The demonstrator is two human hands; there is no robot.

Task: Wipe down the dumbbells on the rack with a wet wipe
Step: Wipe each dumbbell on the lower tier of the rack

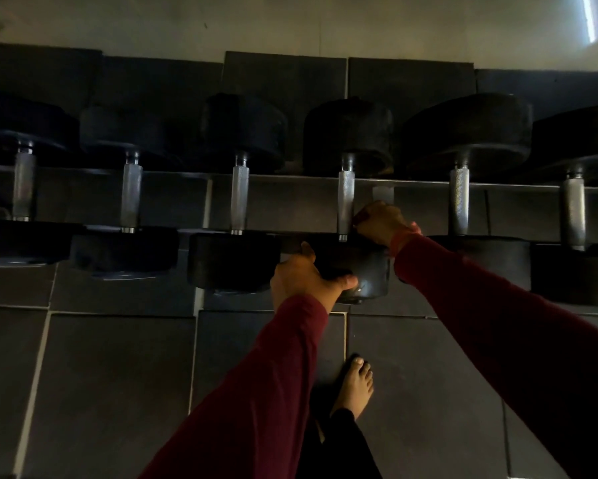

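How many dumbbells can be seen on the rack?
6, side by side on the rack: handles at. More may lie beyond the edges.

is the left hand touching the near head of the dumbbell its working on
Touching. The head view shows the left hand on the near head of the fourth dumbbell from the left, thumb lying across its front face and fingers over its top edge, with no gap.

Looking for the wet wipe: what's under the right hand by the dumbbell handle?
The right hand curls beside the handle above the near weight head. No wipe shows; the fingers cover whatever they hold.
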